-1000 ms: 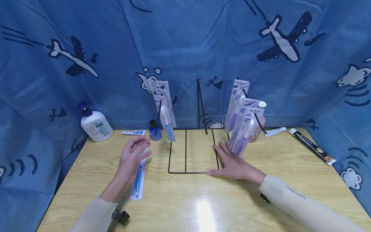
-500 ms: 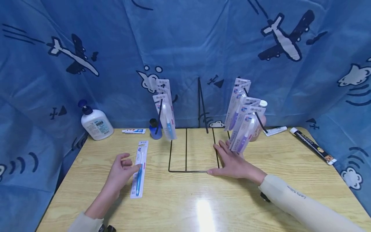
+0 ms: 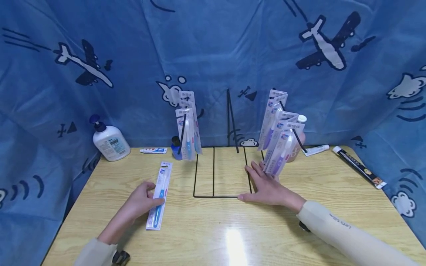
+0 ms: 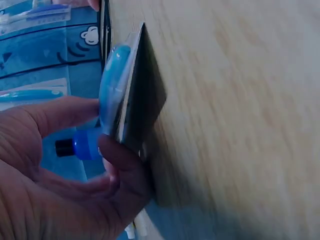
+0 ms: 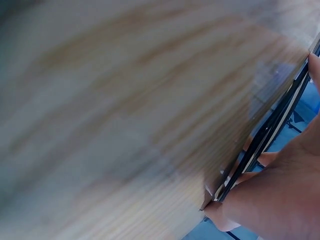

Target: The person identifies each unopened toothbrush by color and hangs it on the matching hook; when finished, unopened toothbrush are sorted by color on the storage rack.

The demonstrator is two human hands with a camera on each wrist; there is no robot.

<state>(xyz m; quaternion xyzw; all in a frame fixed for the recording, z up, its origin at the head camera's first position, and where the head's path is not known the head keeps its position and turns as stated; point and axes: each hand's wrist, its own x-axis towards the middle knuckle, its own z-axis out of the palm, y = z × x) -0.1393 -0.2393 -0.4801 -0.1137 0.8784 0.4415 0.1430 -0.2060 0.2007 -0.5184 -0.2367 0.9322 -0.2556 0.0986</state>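
My left hand (image 3: 141, 199) pinches a packaged blue toothbrush (image 3: 163, 184) by its left side on the table. In the left wrist view the thumb lies on the blue handle of the packaged toothbrush (image 4: 115, 75), fingers are behind the card, and the pack stands tilted off the wood. My right hand (image 3: 266, 190) rests, fingers spread, on the base of a black wire display rack (image 3: 213, 173); its thumb touches the front wire. Packaged blue toothbrushes (image 3: 189, 142) hang at the rack's left, packaged purple ones (image 3: 282, 157) at its right, partly over the right fingers.
The rack's middle hook (image 3: 233, 122) carries no pack. Behind stand a white pump bottle (image 3: 113, 146), a small toothpaste tube (image 3: 153, 150) and a blue bottle (image 3: 176, 150). On the right are a pinkish bottle (image 3: 300, 140), a white tube (image 3: 316, 150) and a long black box (image 3: 357, 168).
My left hand has come down and back from above the packaged toothbrush to its left side and now pinches it; the pack has tilted. The hanging blue packs have swung leftward. My right hand stays put.
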